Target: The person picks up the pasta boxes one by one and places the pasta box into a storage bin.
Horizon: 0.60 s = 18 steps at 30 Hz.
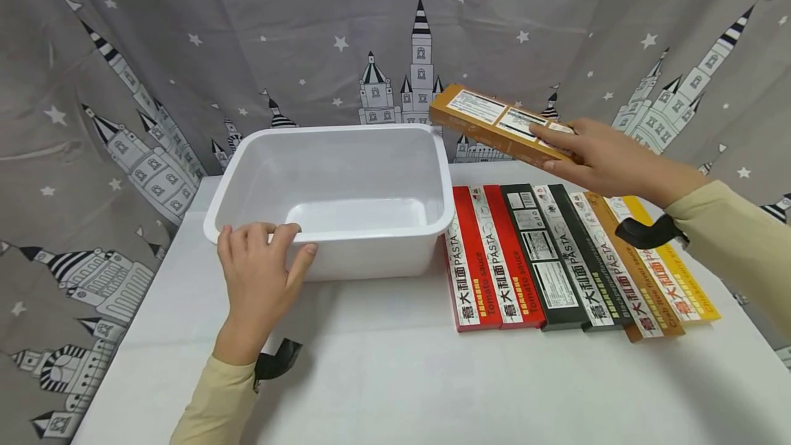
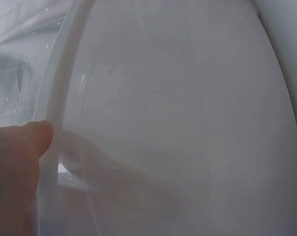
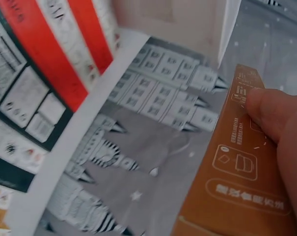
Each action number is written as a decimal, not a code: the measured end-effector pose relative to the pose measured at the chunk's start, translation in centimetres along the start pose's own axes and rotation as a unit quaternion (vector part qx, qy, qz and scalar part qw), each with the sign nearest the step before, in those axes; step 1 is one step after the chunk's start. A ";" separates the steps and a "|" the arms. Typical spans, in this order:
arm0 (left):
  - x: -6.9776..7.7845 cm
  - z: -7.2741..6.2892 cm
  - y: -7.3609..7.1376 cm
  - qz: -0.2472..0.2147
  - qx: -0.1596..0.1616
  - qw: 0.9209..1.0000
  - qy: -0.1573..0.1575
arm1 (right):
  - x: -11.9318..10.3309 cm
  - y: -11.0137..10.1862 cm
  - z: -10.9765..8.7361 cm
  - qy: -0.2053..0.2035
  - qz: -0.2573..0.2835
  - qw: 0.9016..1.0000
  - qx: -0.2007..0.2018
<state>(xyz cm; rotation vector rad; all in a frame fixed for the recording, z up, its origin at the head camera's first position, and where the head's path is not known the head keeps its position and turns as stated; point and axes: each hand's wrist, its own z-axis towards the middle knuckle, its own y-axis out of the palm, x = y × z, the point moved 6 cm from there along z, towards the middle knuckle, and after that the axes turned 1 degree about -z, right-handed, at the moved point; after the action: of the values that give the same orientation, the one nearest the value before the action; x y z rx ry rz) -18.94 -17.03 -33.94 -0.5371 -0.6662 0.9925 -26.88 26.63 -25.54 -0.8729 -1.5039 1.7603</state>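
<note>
My right hand (image 1: 602, 156) grips one end of an orange-brown pasta box (image 1: 488, 119), held in the air at the tub's right rear corner, its far end pointing left. In the right wrist view the thumb lies along the side of the pasta box (image 3: 236, 172). My left hand (image 1: 259, 273) holds the front rim of a white plastic tub (image 1: 371, 253), fingers over the edge and thumb toward the right. The left wrist view shows a digit at the rim and the tub's smooth wall (image 2: 177, 108). Inside, the visible part of the tub's floor is bare.
Right of the tub lies a row of pasta boxes: red ones (image 1: 522, 273), dark green ones (image 1: 550, 253), a brown one (image 1: 664, 311) and a yellow one (image 1: 686, 280). They rest on a white table (image 1: 395, 369). A grey castle-print curtain (image 1: 296, 33) hangs behind.
</note>
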 end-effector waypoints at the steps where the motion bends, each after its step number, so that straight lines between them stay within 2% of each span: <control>1: 0.0 0.0 0.0 0.000 0.000 1.000 0.000 | -0.4 -0.2 0.5 -0.008 -0.002 1.000 0.000; 9: -0.1 0.0 0.0 0.007 0.001 1.000 0.003 | -3.4 -1.7 4.7 -0.025 -0.020 0.999 -0.025; 18: 0.0 0.1 0.0 0.012 0.000 1.000 0.005 | -7.8 -2.1 9.6 -0.078 -0.023 0.996 -0.040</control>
<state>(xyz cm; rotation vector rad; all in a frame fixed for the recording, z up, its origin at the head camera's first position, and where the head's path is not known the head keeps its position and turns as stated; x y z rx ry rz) -19.02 -17.01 -33.92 -0.5496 -0.6526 1.0114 -30.34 15.17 -21.73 -0.7472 -1.6908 1.7795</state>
